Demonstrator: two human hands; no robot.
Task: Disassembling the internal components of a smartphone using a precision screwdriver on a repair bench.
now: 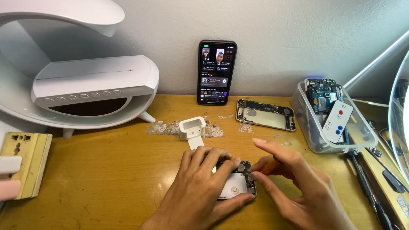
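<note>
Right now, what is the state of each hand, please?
Left hand: fingers closed around the opened phone body with exposed metal insides.
Right hand: fingers pinching a thin orange-handled tool.

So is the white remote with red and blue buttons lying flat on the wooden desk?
No, the white remote stands tilted inside the clear plastic tub among circuit boards, off the wooden desk.

Bare wood lies open across the yellow wooden table (98, 179) toward its left edge; toward the back, a small white plastic holder (191, 127) blocks the middle, a clear plastic bin (366, 138) the right
</note>
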